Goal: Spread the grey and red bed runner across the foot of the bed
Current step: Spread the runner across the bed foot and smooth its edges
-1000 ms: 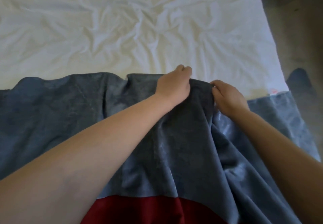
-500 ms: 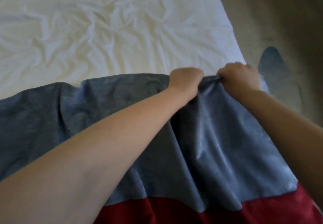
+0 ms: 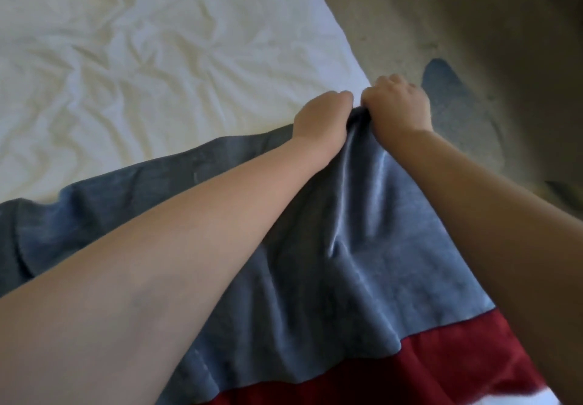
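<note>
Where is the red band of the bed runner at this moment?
In the head view, the red band sits at the bottom right, nearest the person, below the runner's grey part and between the two forearms, far from the white sheet.

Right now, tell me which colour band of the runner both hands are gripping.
The grey band. The left hand and right hand bunch its far edge by the bed's right side; the red band lies nearer the person, untouched.

Bed (image 3: 328, 30), white sheet (image 3: 151, 66) heavily creased; grey and red bed runner (image 3: 315, 294) lies rumpled across its near end, grey band farther, red nearest; beige floor (image 3: 426, 19) beside
</note>
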